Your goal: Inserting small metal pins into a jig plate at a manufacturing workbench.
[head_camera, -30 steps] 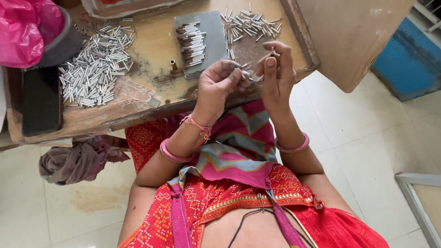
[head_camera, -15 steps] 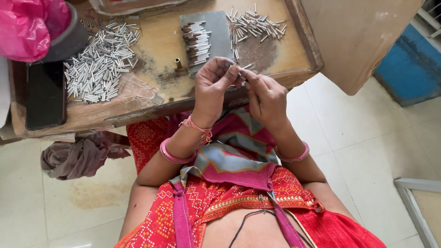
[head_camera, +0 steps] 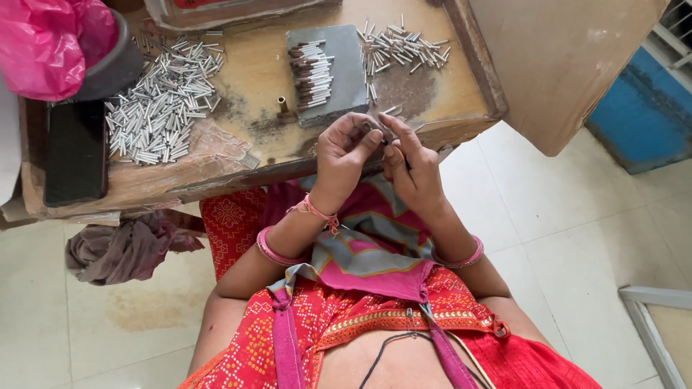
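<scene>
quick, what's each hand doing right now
left hand: fingers curled shut, pinching a small metal piece.
right hand: fingertips closed on the same piece.

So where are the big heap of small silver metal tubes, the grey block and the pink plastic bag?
Big heap of small silver metal tubes [head_camera: 162,101], head view, middle.
Grey block [head_camera: 349,72], head view, bare right side.
Pink plastic bag [head_camera: 43,43], head view, centre.

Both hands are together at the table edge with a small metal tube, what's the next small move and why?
Probably set the piece on the grey block beside the stacked row there: left hand and right hand meet at it, fingertips pinched.
</scene>
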